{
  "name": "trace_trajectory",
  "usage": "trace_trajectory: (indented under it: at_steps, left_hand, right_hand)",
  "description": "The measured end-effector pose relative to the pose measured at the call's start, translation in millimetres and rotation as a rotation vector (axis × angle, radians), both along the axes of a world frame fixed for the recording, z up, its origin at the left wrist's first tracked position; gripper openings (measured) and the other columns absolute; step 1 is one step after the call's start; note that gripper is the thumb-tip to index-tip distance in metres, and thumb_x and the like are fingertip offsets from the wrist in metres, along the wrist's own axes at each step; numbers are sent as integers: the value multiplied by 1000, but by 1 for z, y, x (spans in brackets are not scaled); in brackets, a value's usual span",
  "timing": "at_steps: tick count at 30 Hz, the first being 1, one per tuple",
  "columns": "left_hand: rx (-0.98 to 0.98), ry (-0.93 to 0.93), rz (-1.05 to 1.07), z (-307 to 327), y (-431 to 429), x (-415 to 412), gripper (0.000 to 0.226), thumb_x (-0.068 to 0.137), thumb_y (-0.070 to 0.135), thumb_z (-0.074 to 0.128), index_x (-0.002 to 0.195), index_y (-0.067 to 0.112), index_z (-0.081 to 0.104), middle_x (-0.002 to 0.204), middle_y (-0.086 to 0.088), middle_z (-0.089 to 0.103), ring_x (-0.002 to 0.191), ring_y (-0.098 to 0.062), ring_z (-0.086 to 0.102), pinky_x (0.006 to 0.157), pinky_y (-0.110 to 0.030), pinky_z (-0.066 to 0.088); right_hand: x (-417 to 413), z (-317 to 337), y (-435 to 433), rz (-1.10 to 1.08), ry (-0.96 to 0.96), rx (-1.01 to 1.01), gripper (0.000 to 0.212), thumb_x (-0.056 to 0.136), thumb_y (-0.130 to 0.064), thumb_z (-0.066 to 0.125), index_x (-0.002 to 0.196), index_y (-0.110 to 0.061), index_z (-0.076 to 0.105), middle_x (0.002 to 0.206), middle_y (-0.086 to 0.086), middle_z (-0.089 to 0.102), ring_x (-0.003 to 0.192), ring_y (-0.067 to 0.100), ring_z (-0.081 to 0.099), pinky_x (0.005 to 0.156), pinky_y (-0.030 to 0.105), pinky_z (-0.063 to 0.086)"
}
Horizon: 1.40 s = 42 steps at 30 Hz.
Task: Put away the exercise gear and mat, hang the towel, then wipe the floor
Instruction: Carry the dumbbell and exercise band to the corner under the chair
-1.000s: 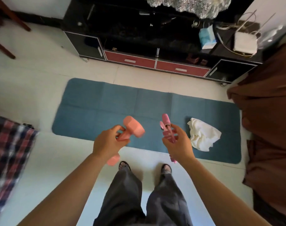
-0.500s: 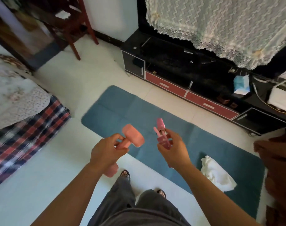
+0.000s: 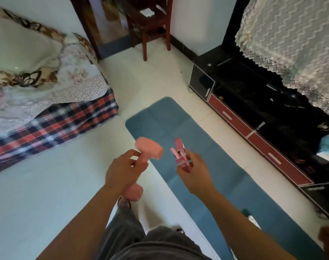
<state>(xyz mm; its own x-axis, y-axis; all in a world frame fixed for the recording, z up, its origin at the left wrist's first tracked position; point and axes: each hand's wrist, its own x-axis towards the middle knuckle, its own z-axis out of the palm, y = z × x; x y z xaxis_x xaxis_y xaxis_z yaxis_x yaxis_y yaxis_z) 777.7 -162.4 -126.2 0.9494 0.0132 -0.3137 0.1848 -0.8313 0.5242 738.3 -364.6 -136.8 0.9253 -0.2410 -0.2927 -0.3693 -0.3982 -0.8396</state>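
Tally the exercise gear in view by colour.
Pink: 2, the dumbbell in the left hand and the hand gripper in the right hand.
Blue: 1, the mat.
Total: 3.

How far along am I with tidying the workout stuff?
Nothing looks put away yet. In hand: left hand grips the pink dumbbell, right hand holds the pink grip trainer. Left: blue mat lies flat on the floor; hanging and wiping follow.

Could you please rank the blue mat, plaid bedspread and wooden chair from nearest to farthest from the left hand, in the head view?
1. blue mat, just right of the left hand.
2. plaid bedspread, off to the left.
3. wooden chair, far ahead.
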Motion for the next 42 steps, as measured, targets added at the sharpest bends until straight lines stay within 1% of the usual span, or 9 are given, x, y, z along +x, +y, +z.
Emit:
trace_trajectory:
  at_steps: [5, 11, 16, 20, 25, 32, 37, 39, 42]
  left_hand:
    - [-35, 19, 39, -6, 40, 32, 24, 81, 49, 61, 97, 34, 52, 102, 5, 69, 77, -11, 53, 76, -24, 38]
    - [-47, 45, 3, -11, 124, 102, 26, 81, 49, 62, 99, 31, 55, 102, 4, 70, 77, -11, 54, 76, -24, 37]
    - [-17, 61, -16, -7, 198, 168, 35, 81, 48, 62, 108, 27, 56, 106, 4, 69, 80, -11, 55, 78, -25, 38]
    - [-13, 96, 9, -10, 238, 223, 34, 78, 47, 65, 106, 29, 55, 102, 5, 69, 83, -13, 60, 78, -26, 41]
    - [-11, 129, 11, -17, 253, 289, 33, 77, 46, 65, 104, 30, 55, 99, 7, 69, 82, -11, 58, 75, -27, 42]
    - [4, 109, -98, -21, 226, 420, 36, 80, 45, 62, 110, 26, 56, 102, 8, 66, 92, -14, 63, 81, -28, 42]
    - [6, 64, -173, 0, 200, 507, 29, 81, 46, 61, 105, 30, 55, 85, 16, 56, 82, -11, 56, 74, -26, 37]
    - [16, 51, -176, 6, 189, 541, 26, 82, 48, 61, 100, 30, 55, 82, 18, 55, 78, -10, 53, 72, -25, 36]
    - [33, 44, -176, 10, 177, 587, 36, 79, 50, 63, 107, 29, 56, 94, 11, 64, 80, -12, 57, 77, -28, 44]
  right_hand:
    - [34, 2, 35, 45, 44, -36, 12, 79, -11, 58, 86, -21, 58, 81, 8, 62, 70, 26, 59, 65, 39, 50]
    - [103, 2, 111, 48, 88, -68, 9, 75, -8, 53, 80, -14, 57, 72, 7, 58, 56, 14, 49, 52, 28, 42]
    - [165, 2, 182, 105, 139, -83, 22, 74, -13, 60, 95, -22, 59, 84, 3, 65, 72, 20, 62, 67, 37, 52]
    - [222, -3, 226, 166, 103, -85, 27, 75, -10, 60, 99, -24, 61, 88, -5, 62, 73, 10, 58, 65, 21, 42]
    - [279, -7, 245, 116, 56, -54, 42, 77, -11, 64, 113, -31, 57, 98, -8, 57, 83, 8, 58, 73, 19, 44]
    - [402, -12, 223, 32, 78, -28, 27, 80, -7, 62, 106, -17, 60, 90, 7, 61, 76, 22, 60, 69, 37, 51]
    - [486, -6, 193, 28, 62, 47, 32, 84, -6, 58, 106, -29, 59, 100, -14, 62, 80, -2, 58, 65, 4, 43]
    - [518, -1, 184, 46, 27, 77, 38, 87, -6, 56, 117, -29, 59, 106, -24, 59, 87, -13, 55, 72, 1, 41]
    - [559, 6, 173, -30, 51, 98, 24, 87, -1, 54, 104, -17, 57, 83, -15, 53, 63, -2, 54, 52, 4, 39]
